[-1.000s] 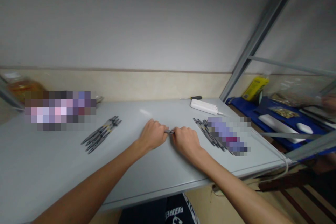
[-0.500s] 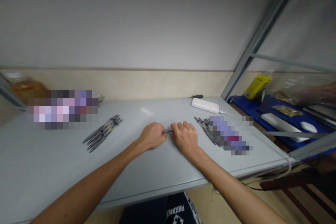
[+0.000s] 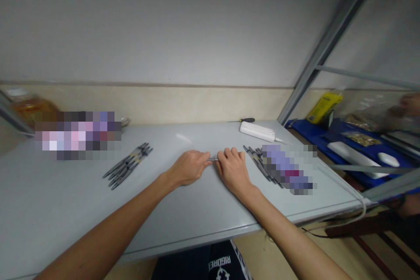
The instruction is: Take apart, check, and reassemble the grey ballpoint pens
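Between my two hands is a grey pen [image 3: 213,159], lying level just above the table. My left hand [image 3: 191,167] is closed on one end of it, and my right hand [image 3: 232,167] is closed on the other. Only the short middle stretch of the pen shows; the fingers hide the rest. Left of my hands, several grey pens [image 3: 129,164] lie side by side in a slanted bundle. To the right lies another group of similar pens [image 3: 260,164], partly covered by a blurred-out purple patch.
On the grey table [image 3: 183,227], a white power strip [image 3: 257,131] and a screwdriver [image 3: 244,120] lie at the back right. A bottle of amber liquid [image 3: 34,109] stands far left. Beyond the metal post [image 3: 305,78], a blue surface holds a yellow packet [image 3: 324,107]. Another person's hand [image 3: 411,105] shows there.
My left hand has shifted slightly, its thumb now stretched along the pen. The right hand's fingers have risen a little. At far right, another person's hand has moved.
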`<state>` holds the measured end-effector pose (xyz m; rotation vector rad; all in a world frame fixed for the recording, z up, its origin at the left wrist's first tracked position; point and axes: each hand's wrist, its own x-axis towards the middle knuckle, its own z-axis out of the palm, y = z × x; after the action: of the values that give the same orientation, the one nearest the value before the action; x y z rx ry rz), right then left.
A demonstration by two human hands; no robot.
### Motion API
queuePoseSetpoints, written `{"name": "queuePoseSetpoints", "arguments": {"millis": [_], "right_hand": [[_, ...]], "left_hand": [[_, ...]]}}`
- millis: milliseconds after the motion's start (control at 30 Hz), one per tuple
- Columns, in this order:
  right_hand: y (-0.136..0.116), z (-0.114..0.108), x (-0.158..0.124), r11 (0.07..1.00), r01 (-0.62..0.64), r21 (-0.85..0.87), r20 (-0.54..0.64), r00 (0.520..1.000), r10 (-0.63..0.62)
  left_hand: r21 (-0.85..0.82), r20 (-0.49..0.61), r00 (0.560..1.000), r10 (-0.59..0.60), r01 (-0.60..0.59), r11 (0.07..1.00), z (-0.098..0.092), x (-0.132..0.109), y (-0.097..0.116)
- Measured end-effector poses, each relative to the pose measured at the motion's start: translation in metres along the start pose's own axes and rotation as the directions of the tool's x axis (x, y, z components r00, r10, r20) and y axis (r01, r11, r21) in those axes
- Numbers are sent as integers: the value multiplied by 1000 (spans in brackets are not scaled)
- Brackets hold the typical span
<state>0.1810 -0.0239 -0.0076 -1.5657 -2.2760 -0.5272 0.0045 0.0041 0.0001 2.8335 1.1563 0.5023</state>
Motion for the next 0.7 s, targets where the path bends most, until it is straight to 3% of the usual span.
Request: {"name": "queuePoseSetpoints", "arguments": {"millis": [167,267,367,533,700], "right_hand": [[-2,0,0,1000,-20,-8,-4,1000,20],[-2,-3,0,999,-43,23,-29,999,43],[-1,-2,0,994,-53,94,-35,998,56],[6,3,2,952,-66,299,11,998,66],[12,3,1,847,-68,528,8,997,75]], "left_hand": [[-288,47,991,-125,134,948,-1,2,2],[-469,-20,987,-161,133,873,0,3,3],[-651,-101,966,-238,116,750,3,4,-2],[-877,-16,950,-312,137,461,11,3,-16],[-946,-5,932,-362,113,305,13,3,-21]]}}
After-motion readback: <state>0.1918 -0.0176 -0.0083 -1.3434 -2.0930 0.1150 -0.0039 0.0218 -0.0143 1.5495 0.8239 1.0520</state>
